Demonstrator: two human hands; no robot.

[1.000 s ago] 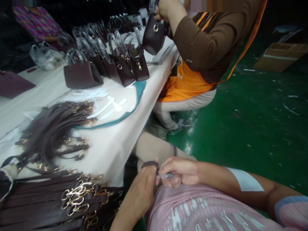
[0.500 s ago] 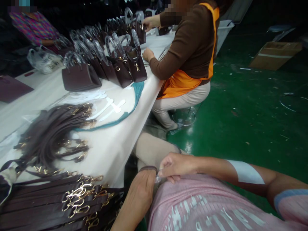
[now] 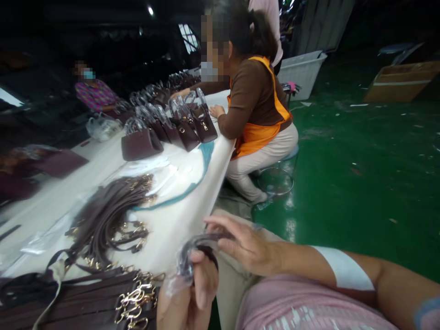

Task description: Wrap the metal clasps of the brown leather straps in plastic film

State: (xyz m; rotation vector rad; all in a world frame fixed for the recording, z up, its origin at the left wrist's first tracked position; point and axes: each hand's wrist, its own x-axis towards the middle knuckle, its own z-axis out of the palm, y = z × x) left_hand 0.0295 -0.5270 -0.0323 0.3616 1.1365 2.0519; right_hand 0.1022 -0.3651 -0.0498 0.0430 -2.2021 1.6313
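A dark brown strap, partly wrapped in clear plastic, is bent into a loop above my lap. My left hand is closed around it, thumb on top, and loose plastic hangs at the wrist. From the other side my right hand has the strap's far end between thumb and fingers, with the index finger stretched over it. On the table beside me lie flat brown straps with gold clasps. A bundle of similar straps is curved behind them.
Brown handbags with plastic-wrapped handles stand along the white table. A teal cloth strip trails over it. A co-worker in an orange apron sits at its edge; another person is across. A cardboard box is on the green floor.
Both hands were low together at my lap; now they are apart and turned, with the looped strap showing between them. The view has tilted up and left.
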